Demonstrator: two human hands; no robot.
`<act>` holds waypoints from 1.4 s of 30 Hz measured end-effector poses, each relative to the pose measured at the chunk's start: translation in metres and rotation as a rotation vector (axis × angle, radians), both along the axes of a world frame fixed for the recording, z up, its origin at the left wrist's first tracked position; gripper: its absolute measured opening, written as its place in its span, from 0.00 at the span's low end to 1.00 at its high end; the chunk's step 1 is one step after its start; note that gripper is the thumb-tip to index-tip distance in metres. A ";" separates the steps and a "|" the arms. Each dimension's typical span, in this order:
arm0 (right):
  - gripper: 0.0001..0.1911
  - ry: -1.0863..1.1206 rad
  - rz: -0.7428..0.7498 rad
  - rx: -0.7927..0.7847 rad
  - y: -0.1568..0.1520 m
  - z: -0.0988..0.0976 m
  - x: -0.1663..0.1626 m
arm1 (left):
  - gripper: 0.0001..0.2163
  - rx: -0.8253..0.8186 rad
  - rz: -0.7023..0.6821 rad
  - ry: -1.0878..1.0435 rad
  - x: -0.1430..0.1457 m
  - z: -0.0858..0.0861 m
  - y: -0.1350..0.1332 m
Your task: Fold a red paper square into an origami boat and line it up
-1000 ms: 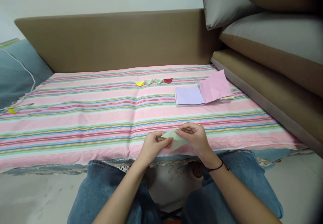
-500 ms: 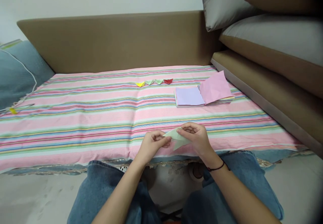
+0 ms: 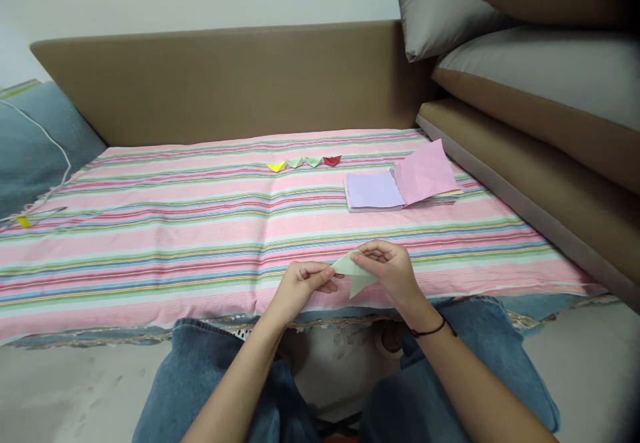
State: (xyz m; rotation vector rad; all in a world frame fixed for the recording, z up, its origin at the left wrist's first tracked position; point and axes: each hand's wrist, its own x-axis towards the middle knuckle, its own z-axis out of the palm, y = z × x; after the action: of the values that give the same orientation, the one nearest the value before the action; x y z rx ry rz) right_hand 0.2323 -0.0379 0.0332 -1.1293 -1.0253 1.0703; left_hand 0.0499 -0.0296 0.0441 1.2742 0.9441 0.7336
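A pale green sheet of folded paper [image 3: 361, 275] is held up between my two hands, just above the near edge of the striped cloth. My left hand [image 3: 306, 287] pinches its left tip between thumb and fingers. On the other side, my right hand [image 3: 391, 268] grips the upper right part, thumb in front and fingers behind. One pointed flap hangs down between the hands. The right palm hides the paper's far right end.
Small folded paper shapes, yellow [image 3: 277, 167], pale green [image 3: 313, 162] and red [image 3: 332, 161], stand in a row farther back. To their right lie a lilac paper stack [image 3: 375, 190] and a pink sheet [image 3: 427, 171]. Large cushions [image 3: 540, 76] rise at the right.
My left hand has slid its pinch nearer the left tip of the green paper. The paper has shifted slightly right, and my right hand keeps its hold.
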 end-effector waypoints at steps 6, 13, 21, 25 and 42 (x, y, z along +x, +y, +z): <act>0.10 0.004 0.049 -0.022 0.001 -0.004 -0.002 | 0.12 0.050 0.058 -0.017 0.006 0.001 -0.001; 0.11 0.003 0.155 -0.041 -0.001 -0.010 -0.010 | 0.07 0.244 0.070 -0.061 0.011 -0.005 -0.001; 0.09 -0.034 0.175 -0.047 -0.001 -0.010 -0.010 | 0.06 0.454 0.009 0.191 0.006 -0.004 -0.001; 0.09 -0.066 0.147 0.005 -0.003 -0.011 -0.012 | 0.07 0.478 -0.035 0.223 0.006 -0.002 -0.002; 0.15 -0.165 0.347 0.109 -0.002 -0.004 0.004 | 0.13 0.024 0.229 -0.133 -0.002 0.003 0.003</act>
State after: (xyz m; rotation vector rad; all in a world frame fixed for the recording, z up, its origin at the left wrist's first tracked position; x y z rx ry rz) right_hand 0.2360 -0.0400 0.0296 -0.9840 -1.4314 1.1897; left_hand 0.0475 -0.0268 0.0474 1.1341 0.9845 0.9988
